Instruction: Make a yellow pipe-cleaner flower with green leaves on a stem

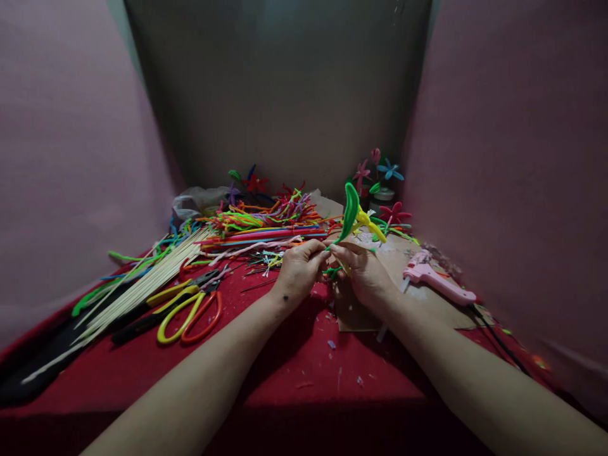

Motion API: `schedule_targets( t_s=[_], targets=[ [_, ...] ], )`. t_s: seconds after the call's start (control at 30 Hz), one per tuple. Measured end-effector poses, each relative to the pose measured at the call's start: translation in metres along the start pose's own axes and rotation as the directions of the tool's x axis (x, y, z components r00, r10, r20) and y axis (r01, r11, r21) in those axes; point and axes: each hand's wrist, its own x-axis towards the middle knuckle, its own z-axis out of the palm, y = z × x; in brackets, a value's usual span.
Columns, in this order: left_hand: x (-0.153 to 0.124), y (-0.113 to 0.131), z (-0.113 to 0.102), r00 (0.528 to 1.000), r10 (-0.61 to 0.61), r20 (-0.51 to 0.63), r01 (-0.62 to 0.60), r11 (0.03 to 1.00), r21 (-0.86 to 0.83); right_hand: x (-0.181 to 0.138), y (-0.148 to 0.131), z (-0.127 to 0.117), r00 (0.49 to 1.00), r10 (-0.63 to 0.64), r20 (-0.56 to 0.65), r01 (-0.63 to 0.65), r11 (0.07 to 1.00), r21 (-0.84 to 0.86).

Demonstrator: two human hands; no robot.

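Note:
Both my hands meet over the middle of the table, fingertips pinched close together. My left hand (299, 269) grips the green pipe cleaner (350, 212), whose upper part is bent into a leaf-shaped loop standing up. My right hand (363, 272) is closed on the same piece beside the left fingertips. A yellow pipe-cleaner flower (369, 225) shows just behind the right fingers; whether it is joined to the green piece I cannot tell. A short green end pokes out below the fingers. The stem inside my grip is mostly hidden.
On the red cloth (285, 373) lie wooden sticks (152, 278), scissors (192, 316), pliers (164, 307) and a heap of coloured pipe cleaners (266, 218). A pink glue gun (439, 282) rests on cardboard (356, 313) at right. Finished flowers (390, 170) stand in jars behind.

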Motion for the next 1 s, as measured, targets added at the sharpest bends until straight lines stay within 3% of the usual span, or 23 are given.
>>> schedule_targets(
  t_s=[0.27,0.37,0.53,0.7,0.83,1.0],
  targets=[
    [0.004,0.009,-0.007,0.983,-0.097,0.157,0.138,0.950,-0.279,0.001,-0.003,0.000,0.989,-0.066,0.136,0.069,0.997,-0.017],
    [0.005,0.006,-0.008,0.969,-0.140,0.204,0.212,0.893,-0.396,0.001,-0.006,0.000,0.984,-0.025,0.177,0.031,0.999,-0.029],
    [0.005,0.006,-0.008,0.930,-0.170,0.327,0.332,0.770,-0.545,0.003,-0.005,-0.003,0.990,0.016,0.142,-0.011,0.999,-0.039],
    [0.003,0.007,-0.010,0.891,-0.169,0.421,0.408,0.702,-0.583,0.005,-0.006,-0.004,0.982,0.041,0.184,-0.059,0.994,0.092],
    [0.004,0.004,-0.013,0.878,-0.157,0.452,0.410,0.734,-0.541,0.004,-0.009,-0.002,0.982,0.056,0.179,-0.081,0.987,0.137],
    [0.004,0.008,-0.012,0.933,-0.095,0.348,0.236,0.891,-0.388,0.003,-0.010,0.000,0.990,0.038,0.136,-0.060,0.985,0.161]
  ],
)
